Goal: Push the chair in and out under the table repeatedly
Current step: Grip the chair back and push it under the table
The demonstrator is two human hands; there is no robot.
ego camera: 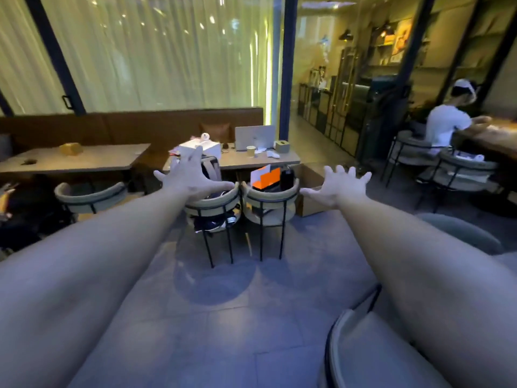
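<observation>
Two curved-back chairs with thin black legs stand side by side at a wooden table [288,159]. The left chair [215,205] carries a backpack and dark clothes. The right chair [270,201] carries an orange-and-white folder and a black item. Both my arms stretch forward. My left hand [190,175] is spread open in the air in front of the left chair's backrest, holding nothing. My right hand [340,186] is spread open to the right of the right chair, also holding nothing. Neither hand touches a chair.
A second table [75,159] with another chair [89,196] stands at the left. A laptop [254,137], a white box [200,148] and a cup [251,151] sit on the near table. A grey chair [372,351] is close at the bottom right. A seated person [447,121] works at the far right.
</observation>
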